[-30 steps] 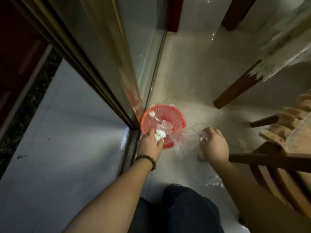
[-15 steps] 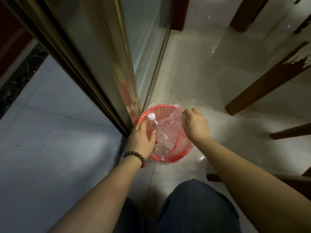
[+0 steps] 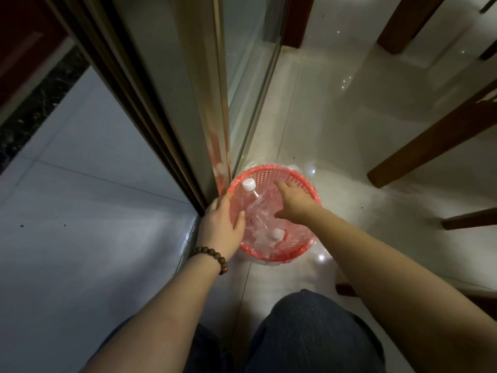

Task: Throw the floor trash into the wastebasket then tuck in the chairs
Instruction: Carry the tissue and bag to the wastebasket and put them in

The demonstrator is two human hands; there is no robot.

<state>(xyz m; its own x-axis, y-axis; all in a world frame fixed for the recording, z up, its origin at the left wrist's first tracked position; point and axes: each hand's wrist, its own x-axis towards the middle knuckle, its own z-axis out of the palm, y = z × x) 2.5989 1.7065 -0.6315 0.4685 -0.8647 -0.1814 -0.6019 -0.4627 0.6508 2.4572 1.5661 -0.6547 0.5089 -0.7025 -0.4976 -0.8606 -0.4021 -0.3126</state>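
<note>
Both hands now in wastebasket [image 3: 301,179]; R hand [image 3: 294,201] released bag.

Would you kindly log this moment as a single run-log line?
stage: binning trash | left hand: on wastebasket rim | right hand: inside, over plastic bottle | chairs: not yet tucked

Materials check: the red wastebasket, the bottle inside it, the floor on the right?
Red wastebasket: looks like moulded plastic, matte, with an open lattice wall; a thin clear liner shows at the rim.
Bottle: clear thin plastic, crinkled and see-through, white cap.
Floor: probably glazed tile, glossy, going by its point reflections and grout lines.
</note>
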